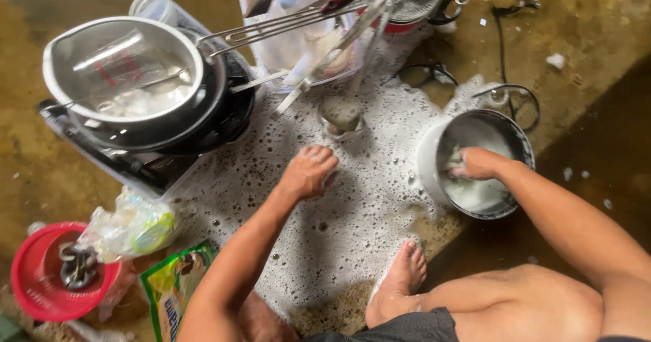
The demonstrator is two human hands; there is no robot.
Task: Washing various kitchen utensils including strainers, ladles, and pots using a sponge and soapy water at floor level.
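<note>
low in the frame a bare foot [401,274] rests on the foamy wet floor [339,233]. centre, the left hand [308,172] curls knuckles-down; what it grips is hidden. right of centre, the right hand [475,163] presses a green scrubbing sponge [453,159] inside the round grey metal pot [475,162]. upper left sits a steel saucepan [122,70].

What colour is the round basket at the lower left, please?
The basket is red, seen in the head view.
</note>
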